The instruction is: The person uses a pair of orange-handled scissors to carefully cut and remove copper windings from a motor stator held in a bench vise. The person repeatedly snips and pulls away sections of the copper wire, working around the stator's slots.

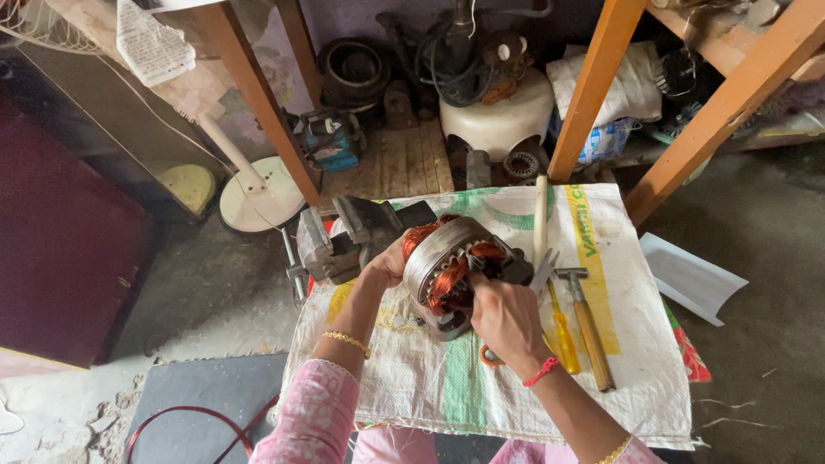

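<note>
The round grey steel motor stator with copper-red windings (pixel 451 271) is gripped mid-sack by the left hand (pixel 388 262); the right hand (pixel 507 322) has fingers closed on its coils (winding seemingly partly done).

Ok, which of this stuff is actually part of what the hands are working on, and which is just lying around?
In hand:
- motor stator with copper windings
- left hand steadying it
- right hand at the windings
- woven sack underneath

Lying about:
- hammer
- yellow-handled screwdriver
- orange-handled scissors, partly hidden
- bench vise
- fan base
- red wire loop
</note>
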